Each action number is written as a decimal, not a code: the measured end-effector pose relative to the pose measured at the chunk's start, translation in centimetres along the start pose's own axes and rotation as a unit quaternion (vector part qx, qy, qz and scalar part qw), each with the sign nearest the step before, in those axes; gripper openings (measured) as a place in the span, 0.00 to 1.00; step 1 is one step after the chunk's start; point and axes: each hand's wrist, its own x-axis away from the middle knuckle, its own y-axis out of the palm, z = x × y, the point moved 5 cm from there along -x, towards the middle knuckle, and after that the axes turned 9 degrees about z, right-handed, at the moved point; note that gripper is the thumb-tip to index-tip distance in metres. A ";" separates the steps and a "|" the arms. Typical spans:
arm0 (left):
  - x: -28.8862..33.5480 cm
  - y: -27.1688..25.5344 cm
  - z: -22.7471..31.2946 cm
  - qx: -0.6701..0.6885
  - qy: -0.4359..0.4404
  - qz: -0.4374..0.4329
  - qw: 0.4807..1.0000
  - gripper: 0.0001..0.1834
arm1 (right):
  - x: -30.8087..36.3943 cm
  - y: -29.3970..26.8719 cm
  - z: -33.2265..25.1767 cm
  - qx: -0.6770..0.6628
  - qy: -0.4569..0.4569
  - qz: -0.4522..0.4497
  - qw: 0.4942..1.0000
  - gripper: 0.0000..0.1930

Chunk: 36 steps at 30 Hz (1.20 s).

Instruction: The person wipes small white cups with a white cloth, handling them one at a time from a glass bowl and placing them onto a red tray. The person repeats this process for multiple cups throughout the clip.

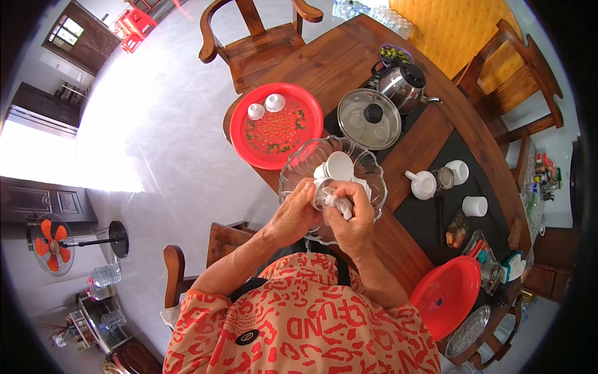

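Over a large clear glass bowl [298, 163] with a wavy rim, my left hand [291, 215] grips a small cup [319, 192], tilted toward my right hand. Pinched in my right hand [354, 225] is a crumpled white cloth [340, 206], which meets the cup's mouth. Fingers partly cover both, so how far the cloth reaches inside cannot be seen. Several white cups lie in the bowl, the clearest being a white cup [340, 166] just beyond my hands. Two small white cups, one a larger white cup [275, 103], sit on a red round tray [240, 134] at the far left.
Farther back stand a glass-lidded pot [358, 128], a steel kettle [398, 87] and a bowl of green fruit [395, 53]. A white teapot [423, 185] and a white cup [475, 206] occupy the right side. Near right is a red basin [445, 293]; wooden chairs surround the table.
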 end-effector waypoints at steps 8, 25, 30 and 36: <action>-0.1 0.5 0.4 -0.009 0.037 0.017 0.999 0.19 | -0.2 1.0 -3.2 0.259 -0.322 0.041 0.910 0.14; 0.6 -0.1 1.3 -0.119 0.063 0.026 0.991 0.23 | -0.6 -2.8 -3.0 -0.044 0.000 0.024 0.999 0.14; 1.4 1.5 2.0 -0.212 0.102 -0.008 0.972 0.23 | -0.7 -0.9 -5.3 0.118 -0.175 -0.033 0.977 0.11; 2.1 2.3 2.8 -0.251 0.105 -0.025 0.962 0.24 | -2.3 -2.4 -3.0 0.064 -0.102 -0.036 0.992 0.12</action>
